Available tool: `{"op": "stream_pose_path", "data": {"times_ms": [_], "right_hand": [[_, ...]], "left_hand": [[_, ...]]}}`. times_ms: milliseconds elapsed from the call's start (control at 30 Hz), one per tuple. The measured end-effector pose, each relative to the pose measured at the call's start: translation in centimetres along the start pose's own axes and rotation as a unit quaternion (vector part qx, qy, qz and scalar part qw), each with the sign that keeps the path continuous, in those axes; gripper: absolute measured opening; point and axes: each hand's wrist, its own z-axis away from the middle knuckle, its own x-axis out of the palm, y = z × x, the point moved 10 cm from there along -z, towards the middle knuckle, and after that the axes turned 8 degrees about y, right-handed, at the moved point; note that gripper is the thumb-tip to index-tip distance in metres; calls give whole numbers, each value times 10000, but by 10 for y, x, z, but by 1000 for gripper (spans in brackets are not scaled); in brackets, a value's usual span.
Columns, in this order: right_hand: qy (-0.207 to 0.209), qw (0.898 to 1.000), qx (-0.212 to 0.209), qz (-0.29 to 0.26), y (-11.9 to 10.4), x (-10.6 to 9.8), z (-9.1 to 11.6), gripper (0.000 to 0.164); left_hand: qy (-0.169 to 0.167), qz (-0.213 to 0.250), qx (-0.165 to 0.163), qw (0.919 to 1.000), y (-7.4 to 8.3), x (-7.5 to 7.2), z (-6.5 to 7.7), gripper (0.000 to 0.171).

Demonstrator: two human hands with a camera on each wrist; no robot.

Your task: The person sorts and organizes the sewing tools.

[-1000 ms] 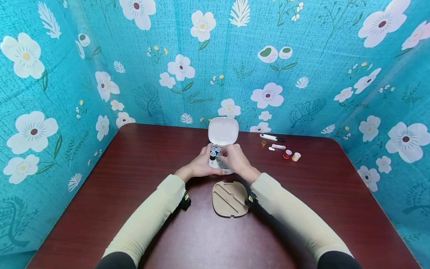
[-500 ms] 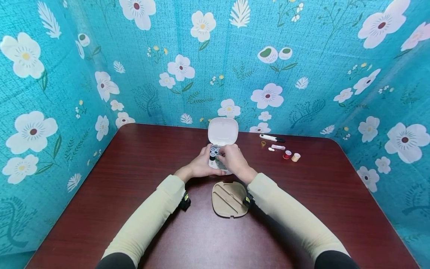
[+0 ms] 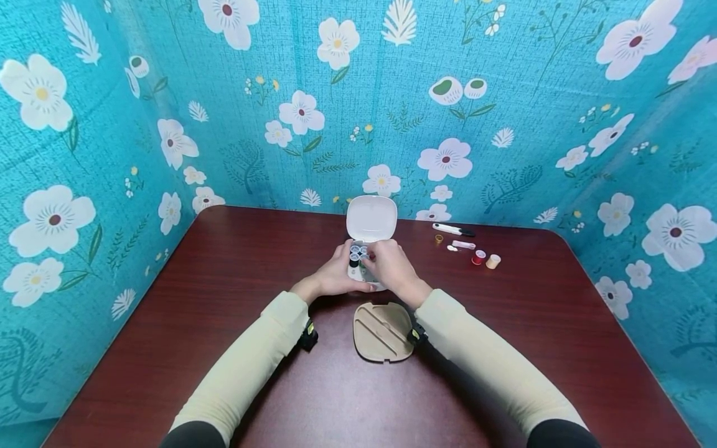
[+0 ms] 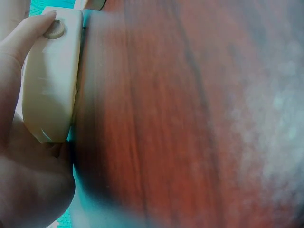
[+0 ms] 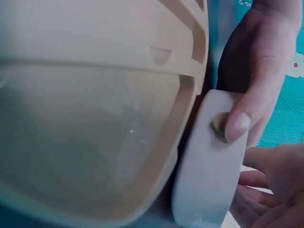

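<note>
We see the left hand (image 3: pixel 338 276) wrapped round the case (image 3: pixel 371 219), at twelve o'clock from the tray (image 3: pixel 383 333). The right hand (image 3: pixel 391 265), fingers (image 3: pixel 373 250) bent, dips among the case's spools (image 3: pixel 354 262); whether it grips one, we cannot tell. Brushing a neighbour could, we think, topple it.

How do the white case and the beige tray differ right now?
The white case is gripped by the left hand; the beige tray lies ungripped. The case has a raised lid, while no lid shows on the tray. The case holds thread spools, whereas the tray shows open grooves. Both have rounded corners.
</note>
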Motion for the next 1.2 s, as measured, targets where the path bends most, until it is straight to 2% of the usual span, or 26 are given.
{"op": "stream_pose_path", "data": {"times_ms": [233, 567, 833, 1200], "right_hand": [[-100, 9998, -79, 178, -2, -13, 6, 10], [-103, 9988, -93, 468, 10, -29, 18, 31], [67, 9992, -92, 394, 27, -44, 26, 22], [263, 9979, 390, 447, 55, -59, 40, 21]], "left_hand": [[40, 4, -19, 10000, 0, -1, 1, 128], [222, 97, 184, 9995, 3, -1, 0, 121], [183, 63, 119, 9997, 4, -3, -1, 124], [173, -61, 106, 9998, 4, -3, -2, 124]]}}
